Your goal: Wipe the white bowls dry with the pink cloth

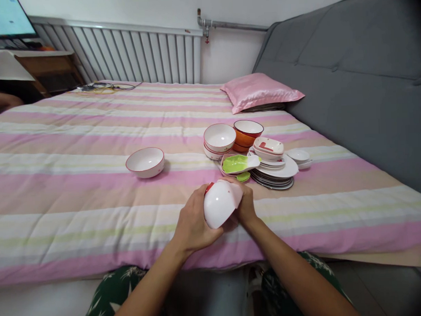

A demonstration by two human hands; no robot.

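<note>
A white bowl, tilted on its side, is held just above the near part of the bed. My left hand is closed round its left side, with a bit of red showing by the fingers. My right hand is closed at the bowl's right side on a pale pink piece that looks like thin cloth; its fingers are partly hidden. Just beyond my hands lie a green and white leaf-shaped dish and a stack of plates. A single white bowl with a red rim stands to the left.
White bowls and orange bowls stand stacked behind the dishes. Square dishes top the plates, with small white dishes beside them. Farther back are a pink pillow, cables, and a grey headboard.
</note>
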